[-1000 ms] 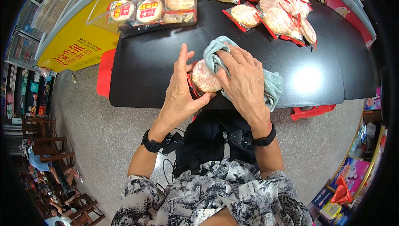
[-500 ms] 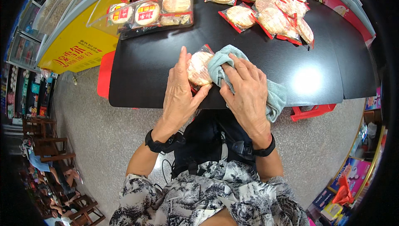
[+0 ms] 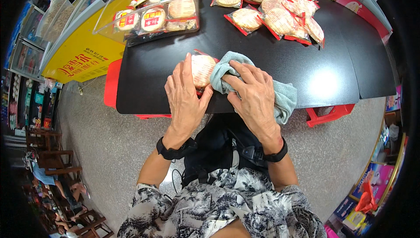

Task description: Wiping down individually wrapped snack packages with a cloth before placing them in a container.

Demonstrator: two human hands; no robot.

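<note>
A round, flat pale cake in a clear wrapper with red edges [image 3: 202, 71] lies on the black table [image 3: 146, 78] close to its front edge. My left hand [image 3: 183, 96] steadies its left and near sides between fingers and thumb. My right hand [image 3: 253, 90] grips a bunched grey-green cloth [image 3: 285, 101] and presses it against the right side of the wrapper. The loose end of that cloth trails rightward over the table's front edge. Part of the cake is hidden under the cloth and my left fingers.
Several similar wrapped cakes [image 3: 280, 19] are heaped at the back right. A clear plastic box [image 3: 192, 24] at the back left holds more, some with red and white labels. Red stools [image 3: 330, 114] stand beneath the table. A yellow-sided display counter [image 3: 83, 65] is on the left.
Both hands, with the wrapped cake and the cloth, have shifted slightly left in view. My left fingers lie a little further round the wrapper's left side.
</note>
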